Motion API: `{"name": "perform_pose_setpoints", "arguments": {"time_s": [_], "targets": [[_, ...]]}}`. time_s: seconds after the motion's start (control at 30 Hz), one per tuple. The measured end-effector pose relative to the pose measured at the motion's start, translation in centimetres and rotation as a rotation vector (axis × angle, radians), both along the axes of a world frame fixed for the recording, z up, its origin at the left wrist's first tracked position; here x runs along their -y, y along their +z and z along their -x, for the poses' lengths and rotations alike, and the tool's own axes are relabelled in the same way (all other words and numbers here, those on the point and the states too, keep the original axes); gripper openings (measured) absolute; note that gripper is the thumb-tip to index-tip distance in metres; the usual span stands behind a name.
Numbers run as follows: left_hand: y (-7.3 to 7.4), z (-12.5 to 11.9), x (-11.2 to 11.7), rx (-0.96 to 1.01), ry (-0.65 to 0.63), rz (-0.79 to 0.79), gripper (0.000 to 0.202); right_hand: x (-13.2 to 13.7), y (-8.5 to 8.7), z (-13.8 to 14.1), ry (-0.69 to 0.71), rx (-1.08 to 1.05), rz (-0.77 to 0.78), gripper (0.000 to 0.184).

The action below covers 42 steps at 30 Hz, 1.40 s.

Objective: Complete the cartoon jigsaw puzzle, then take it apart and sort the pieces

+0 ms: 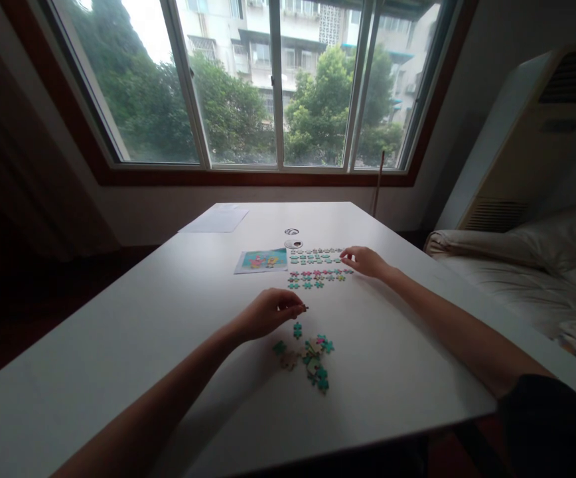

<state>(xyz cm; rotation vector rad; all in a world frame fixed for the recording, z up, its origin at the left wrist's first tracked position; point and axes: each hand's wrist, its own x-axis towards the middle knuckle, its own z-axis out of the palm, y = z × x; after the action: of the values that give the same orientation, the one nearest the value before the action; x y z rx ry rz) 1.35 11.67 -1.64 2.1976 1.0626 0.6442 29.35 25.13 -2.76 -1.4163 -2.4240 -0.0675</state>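
My left hand (273, 312) hovers above the table with thumb and fingers pinched on a small jigsaw puzzle piece (306, 307), seen nearly edge-on. Below it lies a loose heap of puzzle pieces (314, 358), mostly green with some pale and pink, and a single green piece (297, 329) sits just apart. Several rows of puzzle pieces (312, 273) are laid out farther off. At their right end my right hand (366, 261) has its fingertips closed around a puzzle piece (343, 259), largely hidden by them.
A colourful picture sheet (263, 260) lies left of the rows. Two small round items (293, 244) are behind them, and white paper (213, 220) rests at the far left of the white table (119, 318). A sofa (507, 265) stands on the right, windows beyond.
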Motion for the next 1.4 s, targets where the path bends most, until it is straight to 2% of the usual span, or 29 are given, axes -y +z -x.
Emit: {"name": "perform_pose_setpoints", "arguments": {"time_s": [0.07, 0.2, 0.3, 0.4, 0.77, 1.0, 1.3, 1.4], "targets": [[-0.1, 0.0, -0.2, -0.002, 0.021, -0.02, 0.025, 2.5, 0.2, 1.4, 0.072, -0.01, -0.019, 0.02], [-0.5, -0.1, -0.3, 0.012, 0.069, -0.053, 0.028, 7.9, 0.1, 3.8, 0.344, -0.059, -0.126, 0.018], [-0.6, -0.2, -0.2, 0.02, 0.084, -0.087, 0.024, 11.1, 0.0, 4.7, 0.425, -0.116, -0.123, 0.016], [-0.5, -0.5, -0.1, 0.043, 0.082, -0.1, 0.022, 12.7, 0.0, 5.2, 0.442, -0.167, -0.133, 0.015], [-0.4, -1.4, 0.5, 0.141, 0.034, -0.212, 0.013, 13.6, -0.7, 6.2, 0.354, -0.308, -0.203, 0.016], [-0.4, -1.6, 0.6, 0.164, 0.006, -0.177, 0.011, 13.6, -0.7, 6.1, 0.362, -0.334, -0.219, 0.013], [-0.8, -1.8, 0.5, 0.21, -0.012, -0.059, 0.013, 13.7, -0.7, 6.1, 0.373, -0.32, -0.225, 0.013], [-1.0, -1.7, 0.4, 0.204, 0.003, -0.044, 0.021, 13.5, -0.5, 6.0, 0.386, -0.299, -0.246, 0.014]]}}
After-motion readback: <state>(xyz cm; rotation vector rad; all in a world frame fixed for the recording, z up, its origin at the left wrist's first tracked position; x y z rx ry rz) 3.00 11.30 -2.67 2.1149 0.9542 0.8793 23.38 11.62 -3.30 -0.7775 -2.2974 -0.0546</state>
